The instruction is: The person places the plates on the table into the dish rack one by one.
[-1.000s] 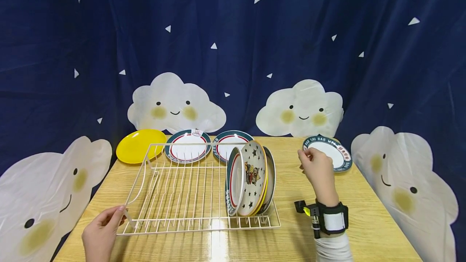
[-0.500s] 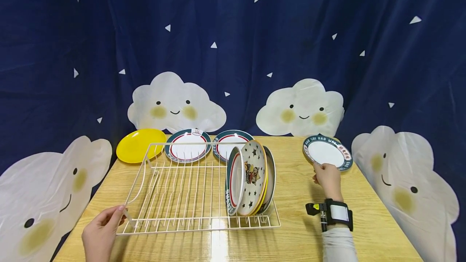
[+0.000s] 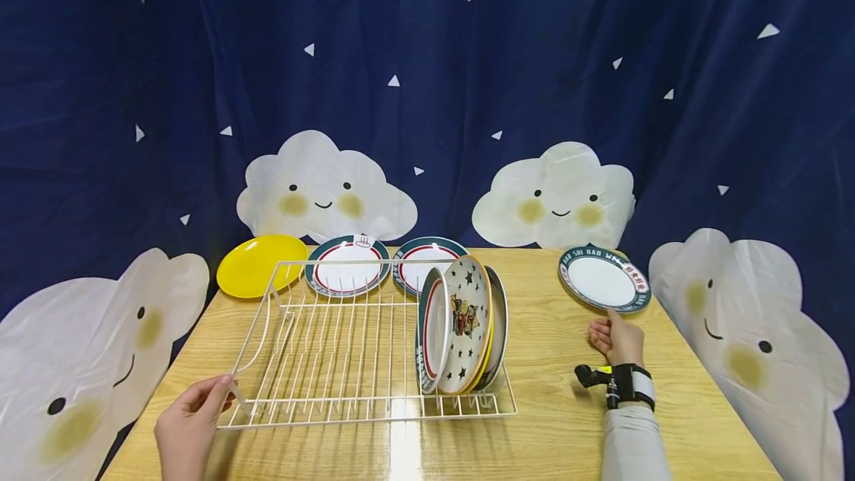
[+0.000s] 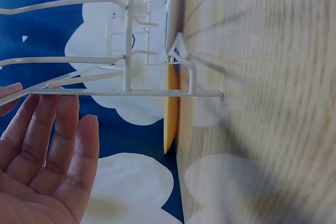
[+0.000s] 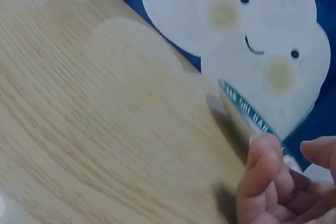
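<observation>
A white wire dish rack (image 3: 334, 401) stands on the table with several plates upright in its right end. Foremost is a green-rimmed plate (image 3: 427, 347), beside a star-patterned plate (image 3: 459, 371). My left hand (image 3: 194, 421) grips the rack's left front corner; in the left wrist view, its fingers (image 4: 65, 124) lie against the frame. Far right, my right hand (image 3: 620, 340) is at the near rim of a flat-lying plate with a lettered green border (image 3: 604, 280). In the right wrist view, curled fingers (image 5: 262, 171) are at the rim, the thumb (image 5: 319, 151) on the other side.
Behind the rack lie a yellow plate (image 3: 257, 269) and two green-rimmed white plates, one left (image 3: 347, 269) and one right (image 3: 427, 252). A dark blue curtain (image 3: 427, 36) with cloud pictures hangs past the table's back edge.
My right hand has moved right, from the lettered plate's left side to its near rim. My left hand stays on the rack, and the plates have not moved.
</observation>
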